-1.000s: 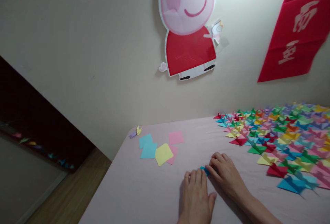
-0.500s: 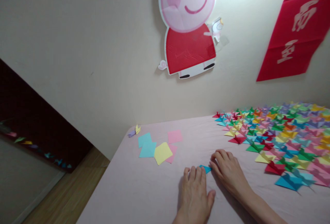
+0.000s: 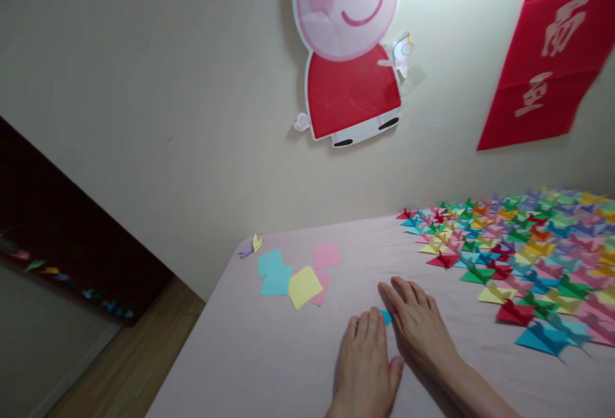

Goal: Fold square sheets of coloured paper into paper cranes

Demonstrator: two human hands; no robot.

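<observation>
A small folded piece of blue paper [image 3: 385, 317] lies on the pink-covered surface, mostly hidden between and under my fingers. My left hand [image 3: 368, 357] rests flat, its fingers stretched forward and their tips over the paper's left part. From the right, my right hand [image 3: 418, 318] lies with fingers extended, its index side touching or covering the paper's right end. Neither hand is wrapped around anything. Loose square sheets lie beyond my left hand: light blue [image 3: 276, 281], yellow [image 3: 305, 287] and pink [image 3: 327, 254].
Many coloured folded paper cranes [image 3: 514, 270] stand in rows at the right. A yellow and purple folded pair [image 3: 256, 242] sits at the far left corner. Behind the surface rises a wall [image 3: 206, 117] with a pig cutout [image 3: 353, 94] and a red banner [image 3: 538, 84].
My right hand's fingers have straightened and reached leftward and forward over the blue paper. Less of the paper shows now. My left hand has shifted slightly right.
</observation>
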